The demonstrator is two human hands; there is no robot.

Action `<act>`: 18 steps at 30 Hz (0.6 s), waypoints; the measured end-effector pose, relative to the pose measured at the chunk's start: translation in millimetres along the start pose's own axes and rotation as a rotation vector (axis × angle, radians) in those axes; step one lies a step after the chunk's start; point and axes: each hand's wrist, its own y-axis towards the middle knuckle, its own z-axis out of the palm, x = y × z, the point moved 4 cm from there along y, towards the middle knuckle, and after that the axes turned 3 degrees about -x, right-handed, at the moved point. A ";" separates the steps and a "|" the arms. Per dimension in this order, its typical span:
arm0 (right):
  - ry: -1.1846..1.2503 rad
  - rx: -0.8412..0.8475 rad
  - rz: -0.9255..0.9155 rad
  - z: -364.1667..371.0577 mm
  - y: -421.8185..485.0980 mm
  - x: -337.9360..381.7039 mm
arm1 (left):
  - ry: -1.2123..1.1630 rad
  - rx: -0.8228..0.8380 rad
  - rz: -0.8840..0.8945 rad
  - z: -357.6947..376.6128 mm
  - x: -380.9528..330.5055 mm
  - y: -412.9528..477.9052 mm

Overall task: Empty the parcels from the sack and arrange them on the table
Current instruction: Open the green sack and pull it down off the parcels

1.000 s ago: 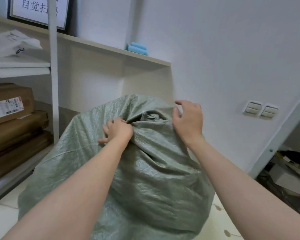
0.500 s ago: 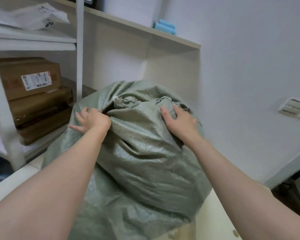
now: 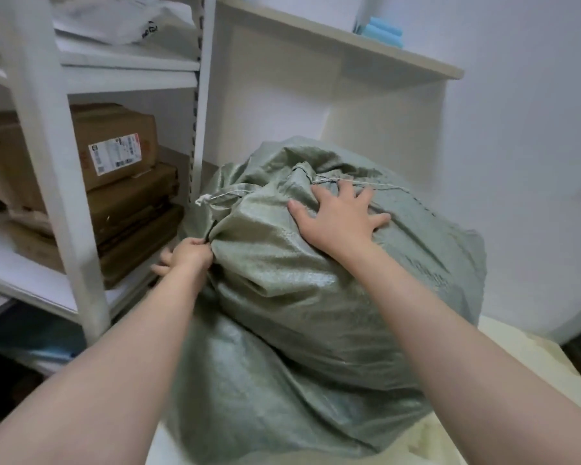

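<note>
Sack [image 3: 309, 330]: green woven plastic, bulging and creased. It sits on the table [image 3: 524, 380] under both hands, and no parcels are out yet. Left hand [image 3: 190, 255] is fisted on a bunched fold at the sack's left flank. Right hand [image 3: 341, 218] is spread wide, fingers flat, pressing the top. Step looks like opening the mouth: pin the bulk with the right palm and work the fold loose toward the white string [image 3: 222, 196] just beyond the left hand (looks drawn, knot unclear). Fabric looks slick, so grab deep. Cardboard boxes [image 3: 114, 146] sit on the rack, further left of the left hand.
</note>
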 end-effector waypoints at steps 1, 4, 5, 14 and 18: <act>-0.019 -0.013 -0.003 1.8 -0.8 13.8 | -0.068 0.019 -0.022 0.9 9.1 16.5; -0.058 -0.041 -0.016 5.4 -6.1 42.2 | -0.224 0.044 -0.125 -3.1 32.4 40.2; -0.059 -0.045 -0.010 6.3 -7.9 47.0 | -0.302 0.097 -0.183 -10.6 27.6 21.1; 0.082 -0.177 0.052 8.0 -27.8 34.9 | -0.444 0.693 -0.255 35.4 38.3 -30.8; 0.278 -0.306 0.072 -3.2 -48.3 0.5 | -0.466 0.754 -0.215 69.4 29.7 -66.0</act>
